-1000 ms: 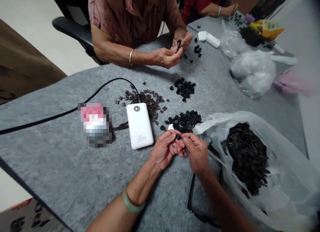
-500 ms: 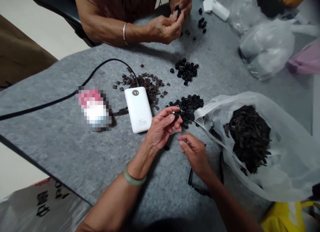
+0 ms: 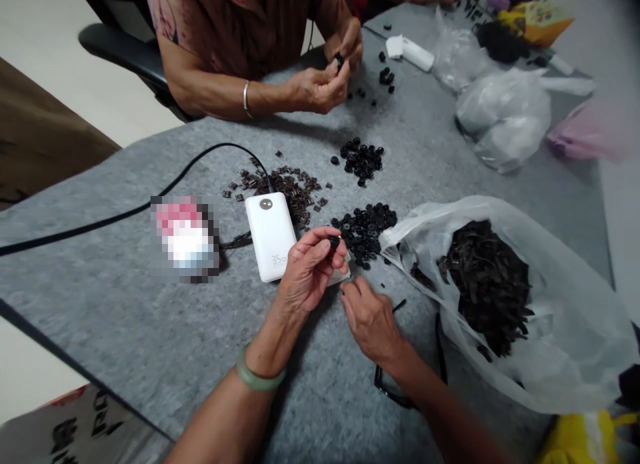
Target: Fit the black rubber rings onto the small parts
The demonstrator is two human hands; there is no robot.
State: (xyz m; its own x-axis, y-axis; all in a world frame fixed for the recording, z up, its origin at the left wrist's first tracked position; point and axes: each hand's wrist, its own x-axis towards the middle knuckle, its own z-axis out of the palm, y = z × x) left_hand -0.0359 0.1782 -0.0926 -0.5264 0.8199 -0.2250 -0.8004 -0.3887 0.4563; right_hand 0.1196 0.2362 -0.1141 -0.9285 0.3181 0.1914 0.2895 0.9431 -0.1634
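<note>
One small black piece (image 3: 334,242) sits pinched between the thumb and fingertips of my left hand (image 3: 311,269) — lifted off the worktop (image 3: 200,357), I think so that I can see it and get at it. My right hand (image 3: 369,317) is lower and apart from it, fingers curled together; I cannot tell whether they grip anything. Just beyond lies the heap of black discs (image 3: 364,232), probably set there for a short reach. The bag (image 3: 565,357) of dark strips (image 3: 490,284) gapes towards me, likely for easy dipping.

Its rim crowds the discs, and the glasses (image 3: 395,399) lie close under my right forearm, so that side is tight. The power bank (image 3: 270,241) bounds my left hand — more room lies left of that forearm, out to the worktop's slanting edge.
</note>
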